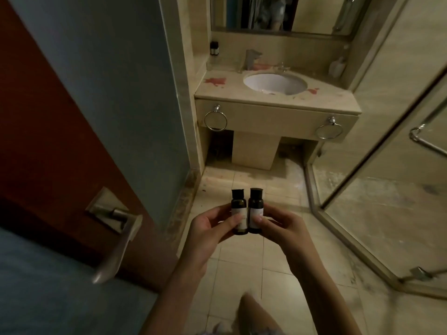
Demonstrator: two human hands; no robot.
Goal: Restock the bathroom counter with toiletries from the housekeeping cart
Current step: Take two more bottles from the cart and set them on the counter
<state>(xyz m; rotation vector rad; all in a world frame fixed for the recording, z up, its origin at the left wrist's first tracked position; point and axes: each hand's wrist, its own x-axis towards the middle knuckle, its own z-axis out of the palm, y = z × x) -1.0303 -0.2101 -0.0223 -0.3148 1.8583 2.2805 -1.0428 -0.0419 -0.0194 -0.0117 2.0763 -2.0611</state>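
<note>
Two small dark bottles with black caps and pale labels stand upright side by side in front of me. My left hand [210, 228] pinches the left bottle [239, 209]; my right hand [283, 228] pinches the right bottle [256, 206]. The bottles touch each other. Ahead lies the beige stone bathroom counter [321, 97] with a white oval sink [274, 83] and a faucet [251, 58]. Dark small bottles [214, 48] stand at the counter's back left corner. The cart is out of view.
An open wooden door with a metal lever handle [116, 238] is at my left. A glass shower enclosure [387, 177] fills the right. Two towel rings [215, 120] hang under the counter. A white soap dispenser [337, 66] sits at the back right. Tiled floor [242, 262] lies between.
</note>
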